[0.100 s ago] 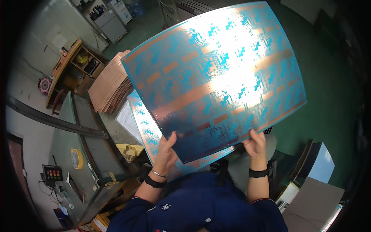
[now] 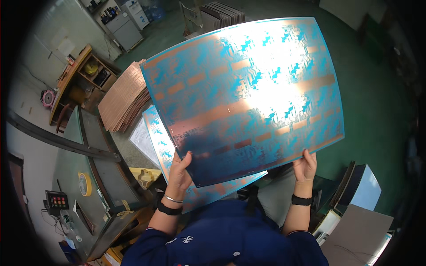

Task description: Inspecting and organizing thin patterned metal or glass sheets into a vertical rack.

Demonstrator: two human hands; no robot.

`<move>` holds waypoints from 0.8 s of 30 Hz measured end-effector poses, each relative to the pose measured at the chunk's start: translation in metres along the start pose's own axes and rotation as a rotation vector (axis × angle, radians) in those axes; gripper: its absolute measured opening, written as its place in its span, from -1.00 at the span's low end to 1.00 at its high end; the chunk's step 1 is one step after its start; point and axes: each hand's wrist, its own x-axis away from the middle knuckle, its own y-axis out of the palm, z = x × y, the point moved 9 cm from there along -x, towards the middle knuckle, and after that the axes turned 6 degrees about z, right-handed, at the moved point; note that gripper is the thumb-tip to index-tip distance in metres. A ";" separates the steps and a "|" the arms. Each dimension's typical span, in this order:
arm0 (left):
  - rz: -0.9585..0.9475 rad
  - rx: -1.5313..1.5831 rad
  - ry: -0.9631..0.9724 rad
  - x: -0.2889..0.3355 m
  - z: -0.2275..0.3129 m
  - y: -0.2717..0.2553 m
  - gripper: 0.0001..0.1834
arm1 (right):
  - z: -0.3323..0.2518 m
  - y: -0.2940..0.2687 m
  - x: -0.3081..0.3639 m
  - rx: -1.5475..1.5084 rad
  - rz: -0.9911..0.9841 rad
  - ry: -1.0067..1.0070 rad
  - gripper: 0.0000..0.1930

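A large thin circuit board panel (image 2: 208, 111), copper with a blue printed pattern, is held up in front of me, tilted, with bright glare on its upper right. My left hand (image 2: 181, 172) grips its lower left corner, thumb on the face. At the lower right edge my right hand (image 2: 305, 167) pinches it, thumb on the face; the other fingers are mostly behind the panel. Beneath it lies a second similar patterned panel (image 2: 222, 192), largely hidden, next to a paper sheet (image 2: 144, 141).
Copper sheets stand in a stack (image 2: 123, 98) at the left. A glass-topped bench (image 2: 71, 177) carries a tape roll (image 2: 84, 184) and a small control box (image 2: 57, 199). Panels in a rack (image 2: 361, 190) and a grey board (image 2: 361, 232) stand at the lower right. More stacked panels (image 2: 222, 15) are behind.
The held panel's right side has dropped and its tilt has shifted clockwise. My right hand has moved slightly right and down, my left hand slightly left. Both keep their grip.
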 end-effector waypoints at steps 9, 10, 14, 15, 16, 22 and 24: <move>0.095 -0.021 0.126 -0.026 0.008 -0.050 -0.69 | -0.023 -0.017 0.021 0.117 -0.002 -0.044 -0.47; 0.081 -0.021 0.119 -0.027 0.007 -0.047 -0.69 | -0.024 -0.017 0.022 0.118 0.002 -0.059 -0.47; 0.089 -0.068 0.160 -0.026 0.013 -0.045 -0.71 | -0.017 -0.026 0.024 0.109 -0.004 -0.018 -0.45; 0.068 -0.055 0.167 -0.024 0.013 -0.043 -0.70 | -0.015 -0.030 0.025 0.101 -0.004 0.001 -0.44; 0.048 -0.041 0.173 -0.023 0.015 -0.040 -0.70 | -0.016 -0.029 0.025 0.099 -0.004 -0.004 -0.44; 0.032 -0.048 0.124 -0.023 0.024 -0.045 -0.56 | -0.038 -0.022 0.024 0.100 0.010 -0.114 -0.41; -0.012 -0.038 0.099 -0.022 0.035 -0.039 -0.52 | -0.077 -0.052 0.024 0.105 0.036 -0.262 -0.42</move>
